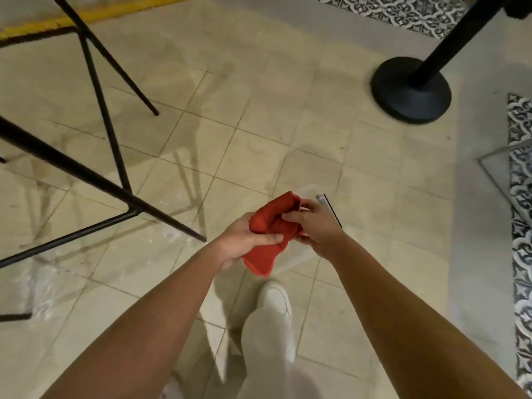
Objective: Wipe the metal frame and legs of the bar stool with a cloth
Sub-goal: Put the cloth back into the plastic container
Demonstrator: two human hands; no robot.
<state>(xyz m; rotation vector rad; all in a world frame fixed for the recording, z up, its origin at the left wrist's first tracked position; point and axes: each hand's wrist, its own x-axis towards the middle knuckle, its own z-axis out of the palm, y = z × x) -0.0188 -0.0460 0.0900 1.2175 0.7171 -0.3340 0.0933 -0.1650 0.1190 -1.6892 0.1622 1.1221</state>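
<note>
Centre frame: a bunched red cloth (269, 236) is gripped by the curled fingers of the left hand (244, 243) and pinched by the right hand (313, 226). The black stool legs (95, 180) are seen at left, apart.

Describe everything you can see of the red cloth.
The red cloth is a plain, soft-looking fabric, bunched and folded rather than spread. It is held in the air above the tiled floor, apart from the stool's black metal legs. The left hand grips its lower part, thumb across it; the right hand pinches its upper folds. A loose corner hangs down.
</note>
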